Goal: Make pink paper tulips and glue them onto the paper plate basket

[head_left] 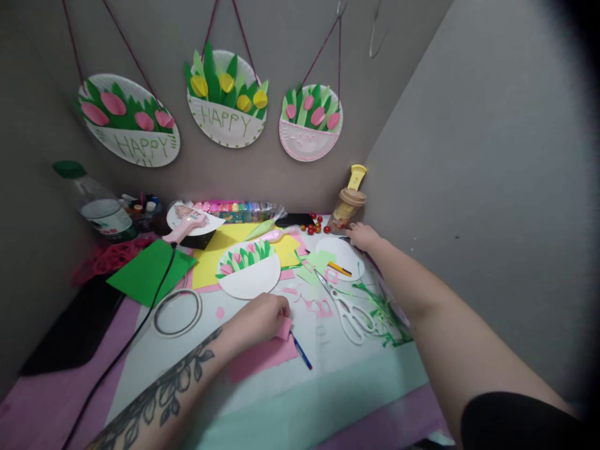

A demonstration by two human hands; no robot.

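My left hand (268,314) is closed, its fingers curled on a small folded piece of pink paper (284,329). Under it lies a larger pink sheet (265,359), with a blue pen (301,351) beside it. Just beyond that hand is a white paper plate pocket (250,278) with green paper leaves and pink tulips. My right hand (364,237) reaches to the back right corner, by the lidded cup (345,209). Its fingers are bent together at a small dark item I cannot make out. White scissors (347,312) lie open between my arms.
Green scraps (387,315) and a yellow cutter (339,269) lie at right. A hot glue gun (185,228) rests on the left, its cord trailing forward past a tape roll (177,312). A bottle (100,206) stands back left. Decorated plates (229,128) hang on the wall.
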